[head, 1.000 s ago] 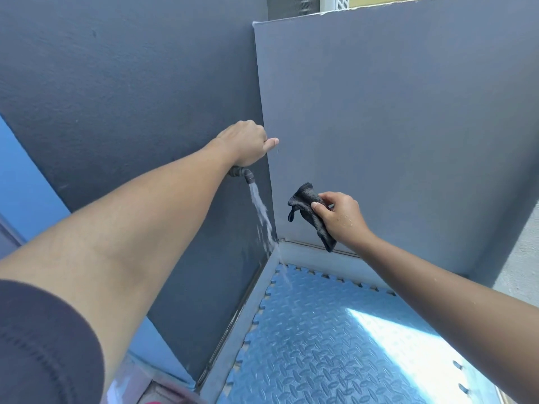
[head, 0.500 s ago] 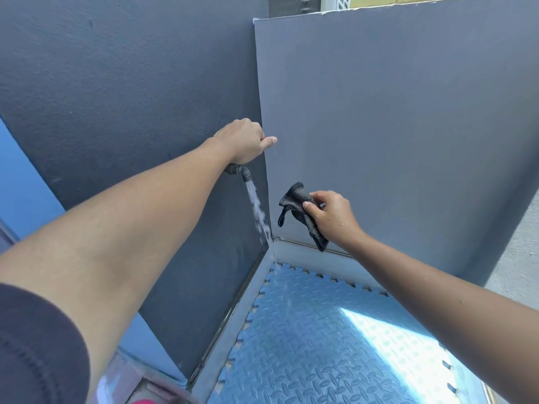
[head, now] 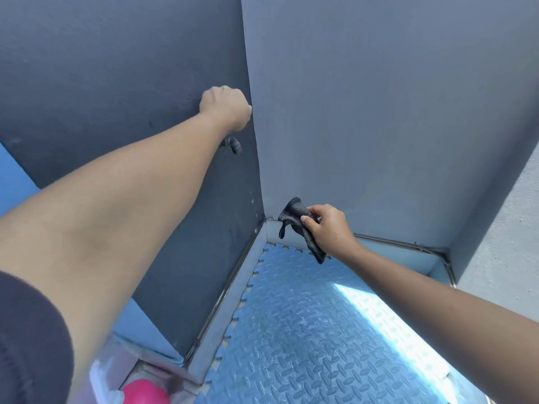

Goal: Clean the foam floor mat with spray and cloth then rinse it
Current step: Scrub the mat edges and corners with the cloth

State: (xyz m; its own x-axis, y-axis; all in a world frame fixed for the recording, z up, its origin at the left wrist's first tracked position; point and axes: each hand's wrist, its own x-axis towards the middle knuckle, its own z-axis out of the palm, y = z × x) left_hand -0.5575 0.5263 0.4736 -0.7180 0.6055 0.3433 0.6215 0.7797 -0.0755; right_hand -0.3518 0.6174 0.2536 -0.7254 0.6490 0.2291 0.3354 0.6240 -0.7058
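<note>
A blue foam floor mat (head: 306, 330) with a tread pattern and puzzle edges lies on the floor in the wall corner. My right hand (head: 329, 228) holds a dark grey cloth (head: 294, 218) just above the mat's far corner. My left hand (head: 226, 107) is closed on the tap handle on the dark wall, and the handle itself is hidden under it. The dark tap spout (head: 234, 144) shows just below my wrist. No water comes out of it.
Two grey walls meet at the corner (head: 256, 170) behind the tap. A pale floor strip (head: 230, 304) borders the mat on the left. A pink round object (head: 144, 392) sits at the bottom edge. A lighter wall (head: 507, 258) stands at the right.
The stream of water from the tap has stopped. My left hand has turned on the handle, with the thumb no longer sticking out. My right hand with the cloth sits lower, near the mat.
</note>
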